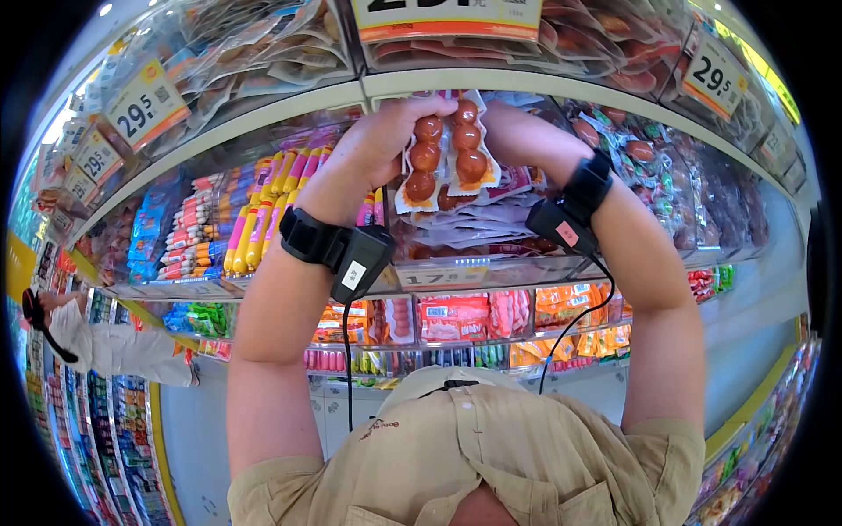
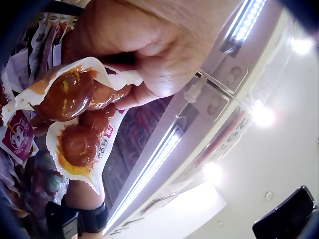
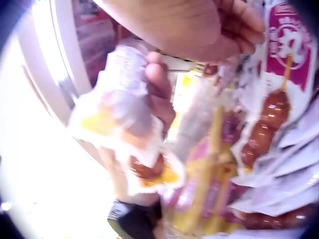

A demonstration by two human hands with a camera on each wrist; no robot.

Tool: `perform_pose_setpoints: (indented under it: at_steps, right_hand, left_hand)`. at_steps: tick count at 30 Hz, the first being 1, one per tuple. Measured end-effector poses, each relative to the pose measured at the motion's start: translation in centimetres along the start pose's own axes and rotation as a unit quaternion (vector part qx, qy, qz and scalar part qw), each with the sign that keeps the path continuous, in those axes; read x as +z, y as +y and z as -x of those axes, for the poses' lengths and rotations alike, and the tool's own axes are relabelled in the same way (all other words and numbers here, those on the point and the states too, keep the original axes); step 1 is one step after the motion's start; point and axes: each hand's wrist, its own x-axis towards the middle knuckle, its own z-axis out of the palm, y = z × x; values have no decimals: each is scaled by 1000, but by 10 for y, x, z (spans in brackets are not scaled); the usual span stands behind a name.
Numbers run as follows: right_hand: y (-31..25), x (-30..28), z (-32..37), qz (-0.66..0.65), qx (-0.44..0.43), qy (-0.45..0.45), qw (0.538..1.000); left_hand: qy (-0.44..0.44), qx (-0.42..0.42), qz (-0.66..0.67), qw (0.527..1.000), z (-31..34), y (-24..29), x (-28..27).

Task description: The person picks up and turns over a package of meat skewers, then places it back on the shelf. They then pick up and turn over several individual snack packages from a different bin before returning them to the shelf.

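My left hand point(image 1: 390, 136) pinches two clear-and-white packs of glazed brown meatball skewers at their upper ends. One meatball pack point(image 1: 423, 158) hangs beside the other meatball pack point(image 1: 471, 145), both in front of the shelf bin. In the left wrist view the glossy balls point(image 2: 67, 94) show through the wrappers below my thumb. My right hand point(image 3: 199, 30) reaches into the bin among more packs, its fingers loosely bent with nothing seen in them. The head view hides most of that hand behind the held packs. Close to its fingers stands a purple-labelled skewer pack point(image 3: 264, 129).
Yellow-and-pink sausage sticks point(image 1: 263, 219) fill the bin section to the left. Wrapped snacks point(image 1: 640, 158) lie in the bin on the right. A shelf edge with price tags point(image 1: 724, 74) runs above. Far left, another person point(image 1: 114, 342) stands in the aisle.
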Motion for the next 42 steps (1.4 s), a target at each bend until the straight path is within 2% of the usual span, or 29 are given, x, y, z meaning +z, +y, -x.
perform_pose_setpoints:
  at_steps: [1,2,3,4,5,7,8,11,12,15,16,17,19,21,22,26,29,30,33,34,37,38,41,42]
  right_hand:
    - [-9,-11,-2,31,-23,30,999]
    - [-43,-34,8,-11,62,53,997]
    - [-42,-38,9,-35,109,53,992]
    - [-40,-42,8,-136,170,49,975]
    - [-38,-46,7,-234,229,44,944]
    - [-31,-51,13,-370,217,79,900]
    - [-25,-55,20,-422,184,54,886]
    - [-36,-59,31,-452,164,-5,876]
    - [-51,-63,30,-417,155,-55,894]
    - [-52,-58,27,-398,113,-81,907]
    - [-44,-55,25,-412,126,-86,898]
    - [-40,-54,25,-431,129,-70,890]
    - [-35,-60,28,-402,136,-52,904]
    - [-27,-62,29,-350,164,16,922]
    - [-19,-57,28,-306,175,65,933]
    - [-27,-75,33,-231,145,-9,962]
    - [-16,-72,31,-163,192,-62,966]
    - [-23,-75,36,-202,187,-78,958]
    - [-32,-72,37,-135,212,-123,960]
    - [-26,-69,34,-135,202,-151,958]
    - [-30,-67,35,-133,167,-142,967]
    - [-32,-68,33,-96,154,-140,973]
    - [-9,-50,30,15,-18,-51,998]
    - [-10,-50,31,27,-22,-46,998]
  left_hand:
    - [-5,4,-5,1000,-3,-3,-4]
    - [-8,9,-12,1000,-10,-9,-11]
    - [-10,14,-21,1000,-13,-10,-16]
    - [33,29,-79,996,-7,-5,-13]
    - [62,60,-60,994,-2,-6,-2]
    - [69,50,-52,995,4,-2,5]
    - [76,32,-51,995,0,-4,2]
    - [83,14,-81,993,-1,-6,1]
    - [85,17,-86,993,-2,-8,1]
    - [111,-3,-122,986,-5,-11,-4]
    - [92,-6,-115,989,-9,-13,-9]
    - [71,-7,-107,992,-13,-15,-15]
    - [53,-15,-74,996,-10,-12,-8]
    - [58,-31,-28,997,-1,-5,3]
    - [51,-42,-47,997,-1,-4,0]
    - [62,-46,-92,993,1,-2,1]
    - [62,-24,-100,993,0,-3,0]
    - [61,-28,-92,993,-1,-3,-2]
    - [77,-11,-91,993,2,-1,3]
    - [57,-17,-99,993,0,-1,-1]
    - [57,-5,-88,994,0,-1,2]
    - [59,-2,-93,994,1,-1,2]
    - [59,-2,-107,992,1,-1,3]
    - [57,-7,-112,992,1,-1,2]
